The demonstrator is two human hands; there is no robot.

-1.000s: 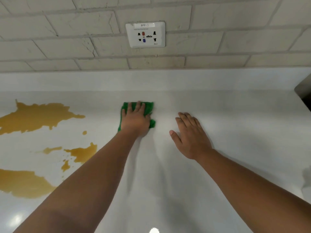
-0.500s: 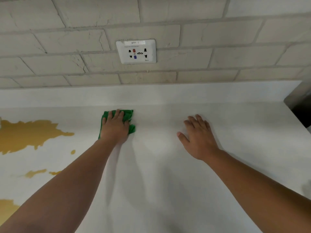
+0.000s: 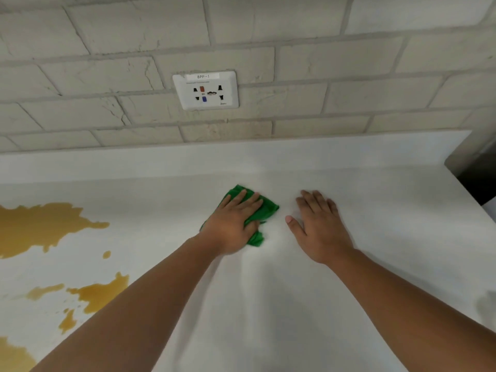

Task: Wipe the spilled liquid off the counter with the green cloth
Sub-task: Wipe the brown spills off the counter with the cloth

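Observation:
My left hand [image 3: 233, 224] lies flat on the crumpled green cloth [image 3: 264, 212] and presses it to the white counter [image 3: 268, 304], fingers spread over it and the thumb hooked round its right edge. Just right of the cloth, my right hand [image 3: 319, 226] rests palm down on the counter with nothing in it. Brown spilled liquid [image 3: 37, 226] lies in a big puddle at the far left, apart from the cloth. Smaller patches [image 3: 99, 294] sit nearer me, partly hidden by my left forearm, and another [image 3: 13, 355] at the bottom left corner.
A low white upstand runs along the back of the counter under a pale brick wall with a wall socket [image 3: 205, 89]. The counter ends at the right, where a dark metal appliance [image 3: 475, 167] stands. A faint grey smudge [image 3: 487, 304] marks the right edge.
My left hand has slid the green cloth to the right, close to my right hand, and turned it a little. The right hand stayed flat in place. The head camera shifted.

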